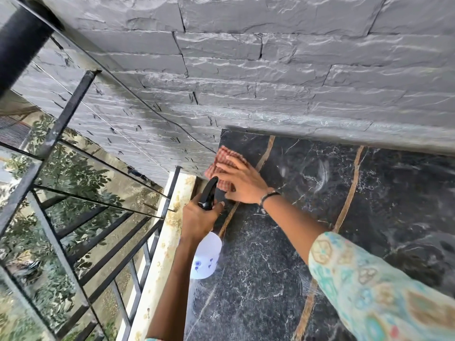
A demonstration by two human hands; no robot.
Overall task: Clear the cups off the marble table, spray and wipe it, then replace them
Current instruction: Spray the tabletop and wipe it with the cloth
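I'm wiping: my right hand [240,182] presses the checked cloth [222,166] flat-fingered into the tabletop's [258,279] far-left corner, my left hand [199,219] grips the spray bottle [206,254]; next, wipe rightward.

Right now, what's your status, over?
Right hand flat on cloth, far left corner of marble table. Left hand grips spray bottle. No cups in view. Nothing in the way.

Legible text: none | Labels, brands, numbers, signs: none readable | Nearest marking: small blue printed motifs on the white spray bottle [206,259], pictorial, no letters made out | Marble table [266,279]: veining only, no lettering
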